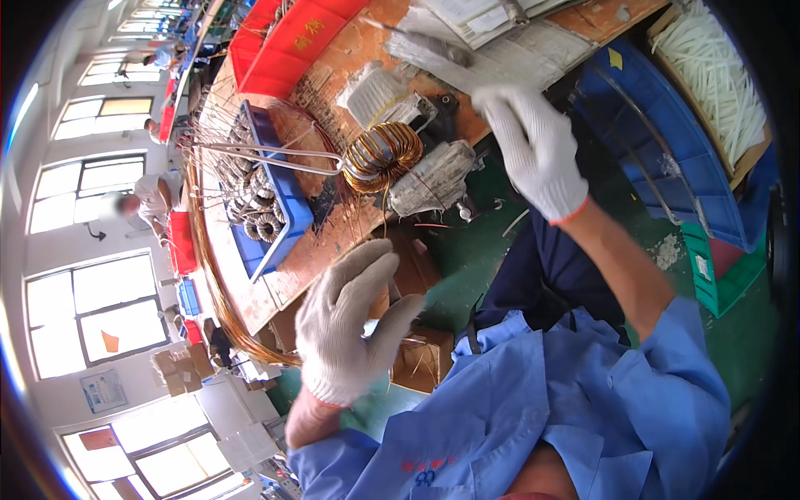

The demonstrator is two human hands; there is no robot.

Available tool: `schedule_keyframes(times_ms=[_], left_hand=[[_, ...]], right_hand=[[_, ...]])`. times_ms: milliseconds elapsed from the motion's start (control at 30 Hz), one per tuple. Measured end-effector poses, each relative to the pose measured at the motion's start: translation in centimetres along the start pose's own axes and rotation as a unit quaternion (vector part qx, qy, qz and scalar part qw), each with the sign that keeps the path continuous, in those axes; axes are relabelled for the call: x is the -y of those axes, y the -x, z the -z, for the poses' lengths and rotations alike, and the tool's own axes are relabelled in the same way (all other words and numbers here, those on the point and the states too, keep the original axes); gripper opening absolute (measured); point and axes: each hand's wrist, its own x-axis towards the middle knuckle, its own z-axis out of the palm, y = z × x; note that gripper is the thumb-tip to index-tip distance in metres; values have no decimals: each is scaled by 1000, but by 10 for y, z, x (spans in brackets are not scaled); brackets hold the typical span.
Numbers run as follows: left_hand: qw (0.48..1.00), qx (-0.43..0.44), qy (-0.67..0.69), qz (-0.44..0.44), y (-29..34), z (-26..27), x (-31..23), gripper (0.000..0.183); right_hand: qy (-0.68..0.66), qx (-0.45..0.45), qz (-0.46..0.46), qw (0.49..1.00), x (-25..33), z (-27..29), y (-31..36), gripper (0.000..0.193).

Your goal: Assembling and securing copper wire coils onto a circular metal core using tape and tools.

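A ring-shaped coil wound with copper wire (383, 157) sits at the table's edge, between white-wrapped blocks (432, 179) of a fixture. A long bent metal rod (267, 153) reaches from the coil toward the left. Below the coil, my gloved left hand (346, 321) is raised in the air, its fingers apart and nothing visible in it. To the coil's right, my gloved right hand (537, 150) has its fingers stretched out, slightly blurred. A dark slim tool (429, 47), smeared by motion, is near its fingertips, apart from them.
A blue tray (293, 218) of wound rings stands on the table's left, beside a red bin (292, 46). Copper wires (208, 275) hang along the edge. At right are a blue bin (658, 133), white strips (708, 75) and a green crate (708, 283). Another person (158, 200) stands far left.
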Motion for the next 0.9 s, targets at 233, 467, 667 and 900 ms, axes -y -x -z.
schedule_keyframes(times_ms=[233, 467, 667, 900], left_hand=[[911, 50, -350, -212, -147, 33, -32, 50], [934, 197, -273, -123, -166, 37, 5, 45], [973, -8, 207, 96, -75, 93, 38, 48], [892, -70, 406, 183, -12, 48, 45, 49]], right_hand=[[-92, 267, -423, 861, -37, 8, 98, 58], [124, 140, -24, 982, 72, 47, -11, 18], [-5, 170, 30, 985, 146, 64, -20, 19], [17, 366, -64, 928, 173, 16, -13, 32]])
